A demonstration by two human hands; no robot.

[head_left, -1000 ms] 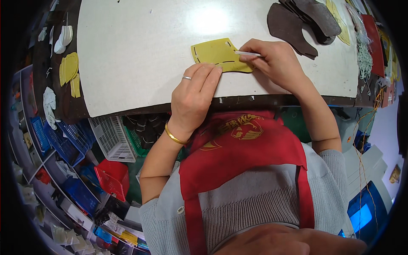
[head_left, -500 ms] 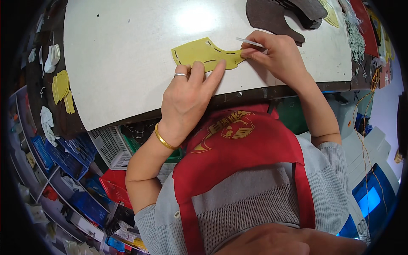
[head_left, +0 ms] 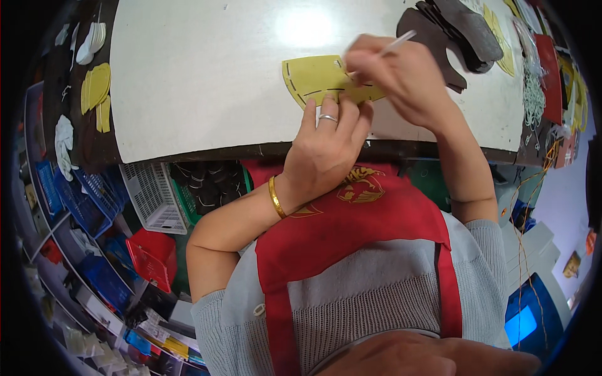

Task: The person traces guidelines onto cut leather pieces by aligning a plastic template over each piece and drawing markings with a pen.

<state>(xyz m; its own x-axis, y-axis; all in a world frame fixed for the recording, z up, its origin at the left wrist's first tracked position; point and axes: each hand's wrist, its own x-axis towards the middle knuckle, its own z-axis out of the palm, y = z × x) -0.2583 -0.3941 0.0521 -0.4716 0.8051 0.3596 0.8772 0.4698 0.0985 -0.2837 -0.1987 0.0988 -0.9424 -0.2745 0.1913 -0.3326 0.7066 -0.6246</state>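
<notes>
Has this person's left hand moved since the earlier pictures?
Yes. Judged against the near left corner of the white tabletop, the left hand has shifted to the right.

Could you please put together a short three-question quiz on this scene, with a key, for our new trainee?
1. Fill the gap: The left hand has its fingers on the near edge of a flat piece coloured ____.

2. Multiple choice: Where is the thin white stick?
a) In the left hand
b) In the right hand
c) In neither hand

3. True or false: The stacked dark pieces lie to the left of the flat piece.

Key:
1. Yellow.
2. b.
3. False; the stacked dark pieces lie to its right.
</notes>
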